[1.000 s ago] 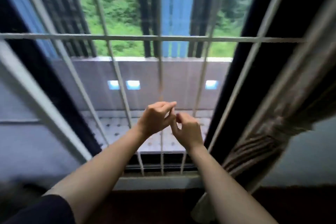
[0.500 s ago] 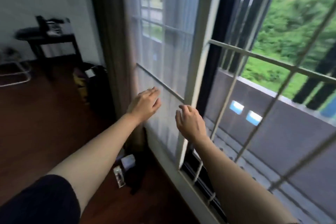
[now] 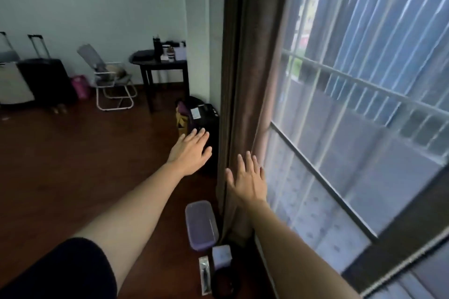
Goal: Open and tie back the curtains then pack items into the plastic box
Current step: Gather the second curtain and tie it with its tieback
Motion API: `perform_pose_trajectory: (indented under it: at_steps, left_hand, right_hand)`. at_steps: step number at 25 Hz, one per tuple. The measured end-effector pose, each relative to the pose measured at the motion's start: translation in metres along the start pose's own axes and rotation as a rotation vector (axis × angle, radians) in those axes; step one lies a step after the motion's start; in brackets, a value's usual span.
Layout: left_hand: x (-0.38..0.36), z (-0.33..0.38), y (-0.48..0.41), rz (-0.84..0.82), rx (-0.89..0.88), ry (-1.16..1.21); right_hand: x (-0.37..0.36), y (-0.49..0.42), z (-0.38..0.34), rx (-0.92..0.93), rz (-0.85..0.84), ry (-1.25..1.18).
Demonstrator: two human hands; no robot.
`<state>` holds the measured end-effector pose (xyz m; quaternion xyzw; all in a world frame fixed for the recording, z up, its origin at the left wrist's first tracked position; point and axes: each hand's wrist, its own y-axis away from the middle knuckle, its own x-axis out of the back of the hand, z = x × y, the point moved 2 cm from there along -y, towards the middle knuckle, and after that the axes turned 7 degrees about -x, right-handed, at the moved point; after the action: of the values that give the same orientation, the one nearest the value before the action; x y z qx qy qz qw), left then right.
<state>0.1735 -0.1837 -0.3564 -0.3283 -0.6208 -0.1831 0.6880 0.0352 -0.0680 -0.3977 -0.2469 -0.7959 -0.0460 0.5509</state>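
Right-hand grip (image 3: 247, 177): fingers straight and spread, palm turned away from the camera, holding nothing, held in front of the lower part of the long brown fabric curtain (image 3: 243, 80); whether it touches the cloth cannot be told. Left-hand grip (image 3: 190, 150): fingers straight and lying close together, likewise holding nothing, held in the air just to the room side of the curtain. The curtain hangs in a narrow vertical column of folds, not tied. On its window side a sheer white curtain (image 3: 315, 177) covers the barred window (image 3: 364, 90). At the curtain's foot, on the dark wooden floor (image 3: 73, 165), lies the oblong clear plastic box with a purple-tinted lid (image 3: 200, 224), lid on. Nearer the camera than the box, and also close to the curtain's foot, lie a small white carton (image 3: 221, 253), a flat clear packet with a dark item inside (image 3: 204, 277) and a dark round object (image 3: 224, 279) too blurred to identify. Beyond the left-hand grip a black bag (image 3: 204, 116) stands beside the curtain. Farther to the room side stand a dark worktop (image 3: 160, 63) bearing a black bottle (image 3: 157, 48), a white-framed folding chair (image 3: 109, 80) and a black suitcase (image 3: 46, 80).
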Motion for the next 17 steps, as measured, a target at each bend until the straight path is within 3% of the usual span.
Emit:
perform_pose_trajectory:
  at_steps: [8,17]
  left_hand:
    - [-0.015,-0.061,-0.072,-0.037,0.070,-0.001]
    - [-0.037,-0.151,-0.152,-0.011,0.027,0.002]
  right_hand:
    - [-0.048,-0.093,-0.029,0.001,-0.132,-0.017]
    - [-0.114,-0.185,-0.095,-0.029,-0.033,-0.069]
